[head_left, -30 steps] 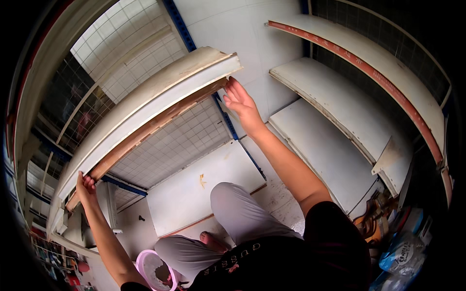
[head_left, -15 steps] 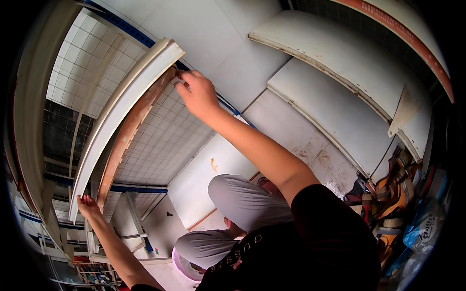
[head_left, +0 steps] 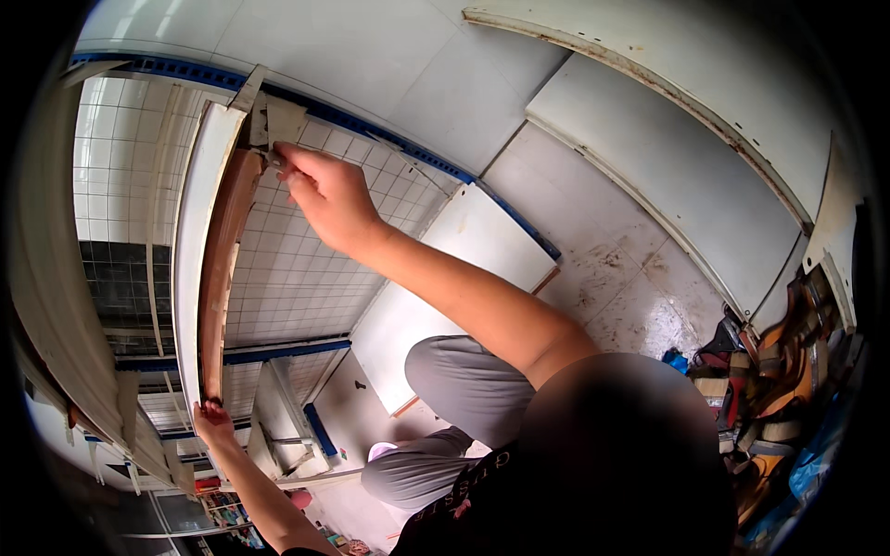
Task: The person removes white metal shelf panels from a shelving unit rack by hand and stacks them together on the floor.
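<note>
A long white metal shelf panel (head_left: 193,241), its brown inner side (head_left: 222,269) facing me, stretches away on my left, tilted and close to the blue perforated uprights. My left hand (head_left: 213,423) has its fingers curled round the panel's near lower end. Reaching across to the far upper end, my right hand (head_left: 324,195) is closed in a pinch at the corner of that end. Its fingertips partly hide the spot they grip. Behind the panel runs a wire-grid or tiled backing (head_left: 297,269).
Blue perforated rails (head_left: 371,134) cross the far side. A white board (head_left: 464,269) lies beyond my knees. Large white shelf panels (head_left: 667,139) lie to the right on a dirt-marked tiled floor (head_left: 593,232). Shoes and sandals (head_left: 788,371) are piled at the right.
The panel has swung to a steeper angle in view, and its far end sits further left and slightly lower. Both hands have moved with it. The view has turned.
</note>
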Motion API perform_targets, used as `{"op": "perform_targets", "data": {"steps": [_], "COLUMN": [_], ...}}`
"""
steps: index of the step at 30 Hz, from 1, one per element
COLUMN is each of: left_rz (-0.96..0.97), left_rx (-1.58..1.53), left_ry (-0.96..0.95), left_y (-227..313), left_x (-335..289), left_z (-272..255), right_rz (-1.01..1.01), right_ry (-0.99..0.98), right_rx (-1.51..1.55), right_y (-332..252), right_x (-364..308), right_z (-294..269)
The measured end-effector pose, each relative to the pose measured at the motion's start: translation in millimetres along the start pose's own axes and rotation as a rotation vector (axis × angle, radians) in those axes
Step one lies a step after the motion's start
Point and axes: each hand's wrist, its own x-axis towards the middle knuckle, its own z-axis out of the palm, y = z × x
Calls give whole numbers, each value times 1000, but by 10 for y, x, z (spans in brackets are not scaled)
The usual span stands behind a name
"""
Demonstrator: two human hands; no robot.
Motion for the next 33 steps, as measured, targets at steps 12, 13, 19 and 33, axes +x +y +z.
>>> {"op": "perform_targets", "data": {"steps": [12, 13, 19, 33], "left_rz": [-85, -75, -60, 9], "left_rx": [-9, -9, -19, 80], "left_ry": [85, 100, 118, 114], "left_y": [66, 44, 21, -146], "left_x": [-131, -179, -167, -201], "left_z": [78, 138, 152, 183], "right_rz": [662, 645, 708, 463], "right_ry": [-49, 9, -21, -159], "right_rx": [960, 969, 881, 656], "right_y": [-109, -107, -203, -101], "right_x": [65, 67, 142, 126], "right_z": [20, 26, -24, -121]}}
